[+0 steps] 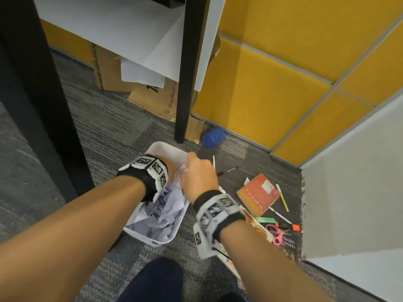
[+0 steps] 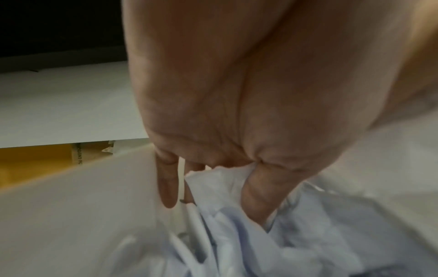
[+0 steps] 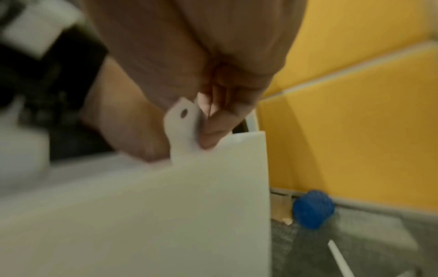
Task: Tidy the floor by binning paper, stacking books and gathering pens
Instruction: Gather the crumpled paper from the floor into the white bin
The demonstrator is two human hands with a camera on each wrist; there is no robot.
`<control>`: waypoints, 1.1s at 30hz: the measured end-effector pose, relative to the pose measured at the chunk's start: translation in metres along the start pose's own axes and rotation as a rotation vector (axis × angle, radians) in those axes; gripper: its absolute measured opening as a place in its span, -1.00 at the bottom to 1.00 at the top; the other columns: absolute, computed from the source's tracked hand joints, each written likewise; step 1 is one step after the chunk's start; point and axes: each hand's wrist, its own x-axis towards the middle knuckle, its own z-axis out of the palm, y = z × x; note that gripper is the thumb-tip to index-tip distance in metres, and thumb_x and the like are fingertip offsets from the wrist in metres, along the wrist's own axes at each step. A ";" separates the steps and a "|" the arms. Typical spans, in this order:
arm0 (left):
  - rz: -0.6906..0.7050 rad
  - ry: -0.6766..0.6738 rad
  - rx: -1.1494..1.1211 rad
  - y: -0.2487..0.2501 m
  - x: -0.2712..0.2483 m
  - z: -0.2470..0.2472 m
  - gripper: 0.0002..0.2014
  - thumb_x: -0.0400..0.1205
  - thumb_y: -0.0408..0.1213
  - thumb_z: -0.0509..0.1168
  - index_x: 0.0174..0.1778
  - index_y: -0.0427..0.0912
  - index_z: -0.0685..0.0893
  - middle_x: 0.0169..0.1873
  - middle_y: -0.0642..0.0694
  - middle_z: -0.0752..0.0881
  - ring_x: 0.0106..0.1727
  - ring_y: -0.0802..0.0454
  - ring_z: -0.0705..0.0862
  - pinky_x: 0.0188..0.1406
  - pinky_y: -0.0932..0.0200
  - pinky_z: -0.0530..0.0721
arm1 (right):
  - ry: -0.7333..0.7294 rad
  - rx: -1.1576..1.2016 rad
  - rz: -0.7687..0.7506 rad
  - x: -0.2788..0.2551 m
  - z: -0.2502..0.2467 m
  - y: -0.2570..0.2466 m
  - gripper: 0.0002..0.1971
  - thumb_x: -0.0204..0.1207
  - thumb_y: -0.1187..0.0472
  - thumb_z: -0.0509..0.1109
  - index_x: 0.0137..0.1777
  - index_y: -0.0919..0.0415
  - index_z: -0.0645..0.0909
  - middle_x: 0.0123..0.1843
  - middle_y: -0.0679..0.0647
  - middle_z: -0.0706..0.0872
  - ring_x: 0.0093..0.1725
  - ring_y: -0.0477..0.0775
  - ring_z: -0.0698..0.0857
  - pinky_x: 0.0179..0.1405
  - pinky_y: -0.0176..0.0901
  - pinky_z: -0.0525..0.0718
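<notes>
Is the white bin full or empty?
Nearly full: crumpled paper fills the white bin almost to its rim.

This looks like an office. Yellow padded partition panels (image 1: 272,88) with grey metal trim stand along the far side of the floor, and a pale grey partition (image 1: 353,192) closes the right edge. The floor is grey striped carpet tile (image 1: 113,127). A desk with black legs (image 1: 185,79) and a white underside stands over the far part, with flattened cardboard boxes (image 1: 152,94) under it. Office supplies lie on the carpet at the right: books (image 1: 258,194), highlighters (image 1: 265,220), pens (image 1: 232,170) and pink scissors (image 1: 275,233).
</notes>
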 end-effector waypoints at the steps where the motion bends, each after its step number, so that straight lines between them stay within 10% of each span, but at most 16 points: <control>1: 0.001 -0.029 0.004 0.001 -0.002 0.003 -0.66 0.69 -0.02 0.14 0.27 -0.14 0.54 0.19 -0.04 0.60 0.23 0.01 0.61 0.33 0.35 0.47 | -0.006 -0.134 -0.076 -0.001 0.009 -0.004 -0.86 0.58 0.16 0.31 0.04 0.20 0.61 -0.07 0.26 0.75 0.01 0.32 0.69 0.00 0.08 0.60; 8: -0.005 -0.196 0.079 0.002 -0.017 -0.013 -0.37 0.43 0.13 0.30 0.41 -0.07 0.55 0.36 -0.12 0.62 0.35 -0.13 0.59 0.41 -0.02 0.51 | -0.144 -0.399 -0.261 -0.005 0.019 -0.001 -0.68 0.55 0.04 0.29 -0.44 0.07 0.48 -0.38 -0.02 0.63 0.09 0.16 0.57 0.24 0.11 0.34; 12: -0.067 -0.330 0.206 0.016 -0.029 -0.060 -0.53 0.44 -0.12 0.43 0.28 -0.10 0.67 0.27 -0.13 0.67 0.19 -0.11 0.66 0.22 0.04 0.64 | 0.068 -0.079 -0.160 -0.005 -0.006 0.019 -0.74 0.60 -0.05 0.25 0.10 -0.02 0.73 0.02 0.15 0.75 0.11 0.15 0.56 0.16 0.10 0.50; 14: -0.112 -0.240 0.130 0.025 -0.034 -0.083 -0.64 0.46 -0.23 0.40 0.18 -0.17 0.68 0.24 -0.18 0.68 0.12 -0.12 0.66 0.10 0.08 0.65 | 0.162 0.065 -0.055 -0.008 -0.014 0.044 -0.64 0.59 -0.09 0.27 0.25 0.05 0.69 0.16 0.09 0.76 0.19 0.17 0.62 0.19 0.08 0.59; 17: -0.089 0.051 -0.039 0.042 -0.037 -0.114 -0.69 0.64 -0.21 0.26 0.23 -0.28 0.64 0.08 -0.23 0.69 0.09 -0.18 0.66 0.02 0.06 0.62 | 0.202 0.199 0.159 -0.018 -0.024 0.085 -0.73 0.57 -0.06 0.31 0.07 0.05 0.74 0.04 0.05 0.79 0.06 0.11 0.72 0.10 0.01 0.69; 21: 0.012 0.332 -0.272 0.093 -0.037 -0.140 -0.77 0.60 -0.12 0.28 -0.16 -0.25 0.64 -0.32 -0.15 0.60 -0.18 -0.19 0.67 -0.18 0.05 0.68 | 0.062 0.261 0.425 -0.038 -0.029 0.155 -0.77 0.56 0.06 0.34 -0.14 0.18 0.74 -0.12 0.12 0.82 -0.02 0.17 0.76 0.01 -0.03 0.71; 25: 0.116 0.208 -0.390 0.159 0.009 -0.109 -0.72 0.57 -0.10 0.26 -0.38 -0.17 0.52 -0.26 -0.19 0.64 -0.19 -0.20 0.62 -0.26 0.04 0.59 | -0.100 0.265 0.593 -0.048 -0.013 0.223 -0.82 0.56 0.10 0.36 -0.10 0.22 0.65 -0.10 0.17 0.71 0.05 0.21 0.70 -0.03 -0.15 0.55; 33: -0.058 -0.110 -0.537 0.220 0.144 0.033 -0.61 0.59 -0.07 0.30 0.26 -0.21 0.61 0.29 -0.29 0.63 0.28 -0.31 0.63 0.23 -0.06 0.64 | -0.294 0.271 0.899 -0.014 0.060 0.337 -0.51 0.56 -0.07 0.36 0.35 0.26 0.56 0.30 0.18 0.68 0.27 0.23 0.65 0.03 -0.12 0.51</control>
